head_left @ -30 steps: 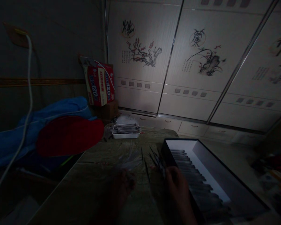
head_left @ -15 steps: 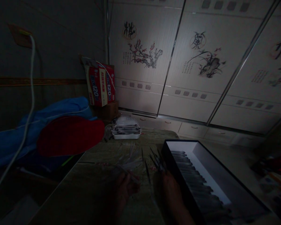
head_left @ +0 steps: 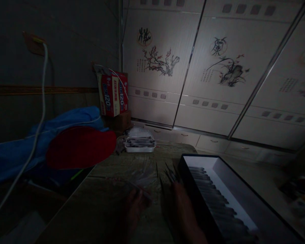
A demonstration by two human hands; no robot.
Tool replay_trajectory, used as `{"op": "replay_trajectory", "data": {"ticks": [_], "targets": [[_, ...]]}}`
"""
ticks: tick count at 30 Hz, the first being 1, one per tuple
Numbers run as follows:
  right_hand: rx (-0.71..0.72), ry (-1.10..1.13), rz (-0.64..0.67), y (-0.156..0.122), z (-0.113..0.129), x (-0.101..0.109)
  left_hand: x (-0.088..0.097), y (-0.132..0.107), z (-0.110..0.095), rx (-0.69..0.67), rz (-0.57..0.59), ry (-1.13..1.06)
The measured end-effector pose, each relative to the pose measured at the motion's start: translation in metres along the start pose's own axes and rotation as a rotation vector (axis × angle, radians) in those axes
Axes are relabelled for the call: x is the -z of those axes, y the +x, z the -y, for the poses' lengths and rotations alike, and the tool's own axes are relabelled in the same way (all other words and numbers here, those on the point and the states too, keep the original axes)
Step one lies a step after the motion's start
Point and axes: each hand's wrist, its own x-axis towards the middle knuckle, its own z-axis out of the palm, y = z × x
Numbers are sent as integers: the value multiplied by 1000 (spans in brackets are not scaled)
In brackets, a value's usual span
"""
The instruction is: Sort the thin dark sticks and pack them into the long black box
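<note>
In the dim light, my left hand (head_left: 135, 205) is closed with its fingertips pinched on a thin pale strip (head_left: 139, 190); its kind is too blurred to tell. Crumpled clear plastic (head_left: 146, 178) lies just beyond these fingers. My right hand (head_left: 181, 200) is wrapped round several thin dark pen-like sticks (head_left: 170, 174), their pointed ends fanning forward. Another dark stick (head_left: 161, 183) lies left of that hand, on the table. Close on the right stands an open dark box (head_left: 184, 166) with a pale inside, holding a row of clear-wrapped bundles (head_left: 210, 189).
A white tray (head_left: 139, 149) of thin sticks sits at the table's (head_left: 91, 200) far side. To the left are a red round item (head_left: 81, 147), blue cloth (head_left: 73, 115) and a hanging white cable (head_left: 43, 88). A red carton (head_left: 114, 95) stands before the wardrobe doors (head_left: 157, 81).
The view has shifted slightly, so most things appear a little further right and lower. Both hands keep their grip; the right hand has drawn slightly away from the box.
</note>
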Motion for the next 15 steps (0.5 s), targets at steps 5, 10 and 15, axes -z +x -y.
{"op": "replay_trajectory", "data": {"ticks": [5, 10, 15], "targets": [[-51, 307, 119, -26, 42, -8, 2, 2, -2, -57, -1, 38], [-46, 518, 137, -41, 56, -15, 3, 0, -4, -78, -4, 51], [-77, 532, 145, -43, 50, -19, 2, -1, -1, -49, 7, 89]]}}
